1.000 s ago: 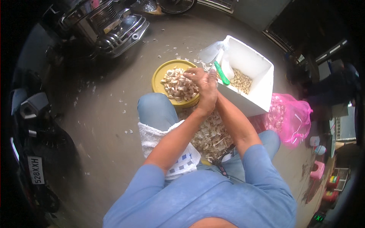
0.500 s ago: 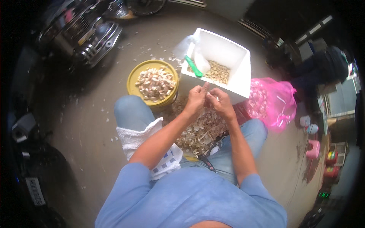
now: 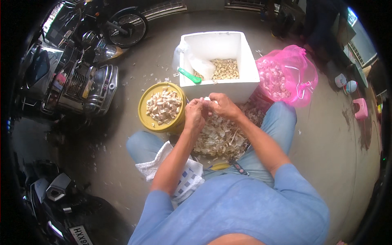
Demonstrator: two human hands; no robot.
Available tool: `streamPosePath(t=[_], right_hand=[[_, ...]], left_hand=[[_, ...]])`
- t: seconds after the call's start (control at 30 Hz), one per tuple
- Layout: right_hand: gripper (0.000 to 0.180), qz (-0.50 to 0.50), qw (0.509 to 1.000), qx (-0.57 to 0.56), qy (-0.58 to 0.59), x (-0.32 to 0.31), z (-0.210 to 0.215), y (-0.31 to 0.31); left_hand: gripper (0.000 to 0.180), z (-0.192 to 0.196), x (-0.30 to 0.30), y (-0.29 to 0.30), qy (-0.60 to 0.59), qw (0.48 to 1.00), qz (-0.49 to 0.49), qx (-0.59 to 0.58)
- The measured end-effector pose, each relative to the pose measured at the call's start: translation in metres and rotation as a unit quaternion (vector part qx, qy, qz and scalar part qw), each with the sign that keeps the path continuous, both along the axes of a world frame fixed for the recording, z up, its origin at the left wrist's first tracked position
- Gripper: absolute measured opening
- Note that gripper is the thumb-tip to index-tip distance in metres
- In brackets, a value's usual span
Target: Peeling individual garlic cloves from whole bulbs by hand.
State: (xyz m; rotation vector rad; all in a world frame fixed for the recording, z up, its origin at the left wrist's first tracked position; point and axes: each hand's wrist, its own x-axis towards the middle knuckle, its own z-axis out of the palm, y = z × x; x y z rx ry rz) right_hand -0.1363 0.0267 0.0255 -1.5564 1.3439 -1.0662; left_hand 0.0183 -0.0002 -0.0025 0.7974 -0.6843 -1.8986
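My left hand [image 3: 196, 114] and my right hand [image 3: 223, 107] meet at the near side of a white foam box [image 3: 220, 86], fingers pinched together. A small white garlic clove [image 3: 207, 99] shows between the fingertips of both. Peeled cloves [image 3: 225, 69] lie in the box, beside a clear plastic bag over its left wall and a green, handle-like thing [image 3: 190, 76] on its near rim. Left of my hands, unpeeled cloves [image 3: 163, 107] are heaped on a yellow bucket's lid [image 3: 143, 115]. Below my hands spreads a pile of garlic skins [image 3: 222, 136].
A pink mesh bag [image 3: 300, 67] of garlic bulbs stands right of the box. Motorcycles [image 3: 96, 83] are parked at the left. A white towel [image 3: 153, 166] lies over my left thigh. A pink stool [image 3: 360, 109] and a person's dark-clothed legs [image 3: 322, 30] are at the right.
The whole view has swung, bringing more of the motorcycles into sight. My hands stay pinched together by the box; the white clove now shows more plainly between them.
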Motion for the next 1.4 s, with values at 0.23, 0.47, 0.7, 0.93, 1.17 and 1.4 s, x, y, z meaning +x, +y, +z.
streamPosePath(t=[0.23, 0.47, 0.7, 0.93, 1.17, 1.4], right_hand=[[0.037, -0.019, 0.988, -0.114, 0.1, 0.005, -0.012, 0.006], [0.033, -0.015, 0.994, -0.043, 0.101, 0.013, -0.01, 0.002], [0.028, -0.024, 0.955, -0.188, 0.229, 0.025, -0.025, 0.004], [0.027, -0.113, 0.975, 0.052, -0.186, 0.014, -0.039, -0.01], [0.027, -0.041, 0.976, 0.09, -0.194, 0.01, -0.024, -0.015], [0.03, -0.08, 0.988, -0.122, 0.056, 0.025, -0.024, -0.018]], left_hand=[[0.022, -0.01, -0.001, -0.003, -0.026, 0.995, -0.033, 0.086], [0.018, -0.032, 0.013, -0.017, 0.024, 0.99, -0.087, 0.105], [0.009, -0.045, 0.002, -0.008, 0.081, 0.984, -0.003, 0.159], [0.014, -0.008, -0.027, -0.004, -0.1, 0.994, 0.023, -0.045], [0.017, -0.006, -0.014, -0.007, -0.11, 0.992, 0.026, -0.057], [0.023, -0.034, -0.013, -0.023, -0.082, 0.99, 0.105, -0.037]])
